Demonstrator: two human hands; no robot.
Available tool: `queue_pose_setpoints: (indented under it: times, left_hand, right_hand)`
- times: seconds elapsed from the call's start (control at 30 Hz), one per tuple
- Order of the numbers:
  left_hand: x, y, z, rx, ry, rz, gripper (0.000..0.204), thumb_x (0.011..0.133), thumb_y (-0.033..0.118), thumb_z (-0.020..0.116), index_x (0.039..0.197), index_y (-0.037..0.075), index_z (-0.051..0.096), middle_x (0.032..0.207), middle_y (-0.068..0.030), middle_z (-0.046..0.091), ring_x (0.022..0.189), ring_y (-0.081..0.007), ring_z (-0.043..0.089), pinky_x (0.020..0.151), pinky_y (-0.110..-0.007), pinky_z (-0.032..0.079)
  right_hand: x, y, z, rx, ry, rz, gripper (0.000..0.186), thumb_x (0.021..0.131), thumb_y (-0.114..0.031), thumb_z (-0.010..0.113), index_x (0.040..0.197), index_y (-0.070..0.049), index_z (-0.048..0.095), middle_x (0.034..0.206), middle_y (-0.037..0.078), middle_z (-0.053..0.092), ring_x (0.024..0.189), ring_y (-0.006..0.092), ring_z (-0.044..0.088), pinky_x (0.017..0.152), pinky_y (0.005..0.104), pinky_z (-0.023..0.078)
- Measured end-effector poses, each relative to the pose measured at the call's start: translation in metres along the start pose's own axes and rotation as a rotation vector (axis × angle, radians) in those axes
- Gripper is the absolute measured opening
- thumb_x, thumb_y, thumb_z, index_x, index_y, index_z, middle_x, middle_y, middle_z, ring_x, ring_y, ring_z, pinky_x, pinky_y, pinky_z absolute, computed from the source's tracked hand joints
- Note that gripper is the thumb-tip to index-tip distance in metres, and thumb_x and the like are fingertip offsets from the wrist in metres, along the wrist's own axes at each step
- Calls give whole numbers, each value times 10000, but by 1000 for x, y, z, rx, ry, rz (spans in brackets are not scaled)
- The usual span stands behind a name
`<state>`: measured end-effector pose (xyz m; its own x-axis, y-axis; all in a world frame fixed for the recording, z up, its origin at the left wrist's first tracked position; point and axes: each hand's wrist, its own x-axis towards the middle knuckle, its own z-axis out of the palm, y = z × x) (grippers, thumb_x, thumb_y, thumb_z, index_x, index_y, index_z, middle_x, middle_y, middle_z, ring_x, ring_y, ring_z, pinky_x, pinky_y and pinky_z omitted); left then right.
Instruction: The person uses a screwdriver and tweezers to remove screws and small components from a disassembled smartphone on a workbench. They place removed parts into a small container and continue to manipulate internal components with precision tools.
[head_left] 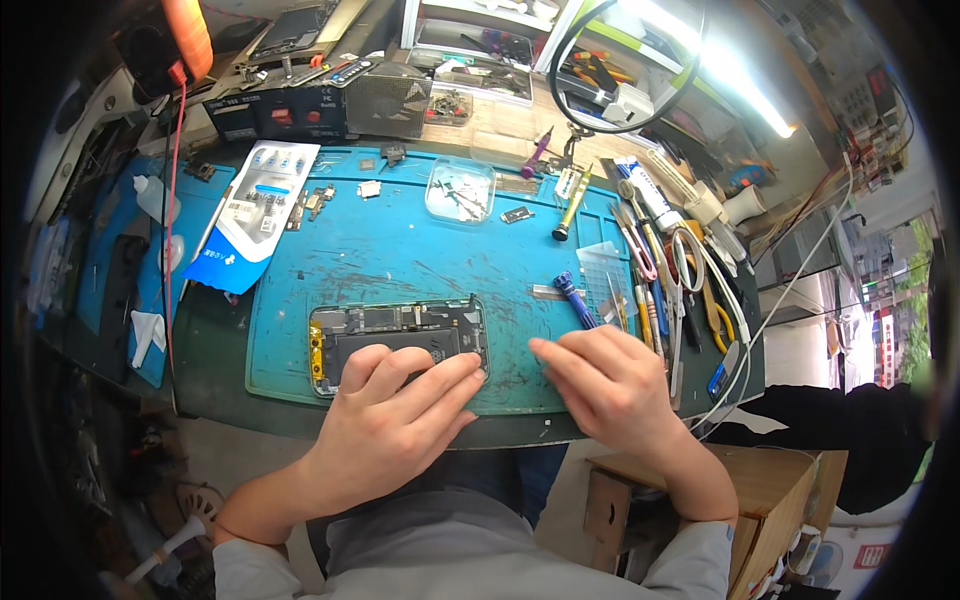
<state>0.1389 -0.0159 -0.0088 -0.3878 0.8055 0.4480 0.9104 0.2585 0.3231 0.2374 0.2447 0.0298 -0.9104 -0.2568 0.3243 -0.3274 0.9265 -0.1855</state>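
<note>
An opened smartphone (385, 320) lies sideways on the blue work mat (400, 260), its battery and circuit parts bare and a yellow piece at its left end. My left hand (395, 420) reaches over its near side, fingers stretched toward the phone's right end and covering part of the battery. Right of the phone, my right hand (610, 385) hovers over the mat with thumb and fingertips pressed together. Whatever the pinch holds, if anything, is too small to make out. Just beyond that hand lies a blue screwdriver (574, 298).
A clear dish (460, 192) of small parts sits at the mat's far side, near a yellow-green screwdriver (571, 208). Tweezers and other tools crowd the right edge. A silver-blue packet (255, 215) lies at the left. A ring-shaped magnifier (553, 80) stands at the back.
</note>
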Motion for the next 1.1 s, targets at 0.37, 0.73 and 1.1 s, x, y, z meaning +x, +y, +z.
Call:
queue_pose_setpoints:
  times: [0.37, 0.73, 1.1]
  left_hand:
    - [1, 0, -1, 9, 9, 10, 411, 842, 223, 851, 1222, 81, 787, 1349, 31, 720, 1120, -187, 565, 1001, -388, 381]
    - [-4, -5, 2, 42, 28, 43, 361, 895, 255, 798, 1210, 80, 781, 1320, -3, 705, 1164, -162, 578, 1038, -364, 382]
    - [-4, -5, 1, 45, 30, 54, 346, 910, 253, 784, 1208, 76, 786, 1328, -16, 701, 1163, -173, 570, 1037, -372, 387]
  right_hand:
    - [99, 65, 2, -25, 74, 247, 144, 968, -188, 785, 1048, -68, 777, 885, 56, 689, 777, 209, 672, 750, 351, 544]
    - [153, 70, -2, -166, -376, 295, 172, 952, -172, 756, 1099, -91, 793, 1048, 135, 764, 1019, 334, 742, 900, 451, 579]
    - [136, 90, 3, 17, -367, 204, 159, 901, -147, 800, 1025, -64, 745, 988, 147, 754, 991, 348, 737, 875, 457, 568]
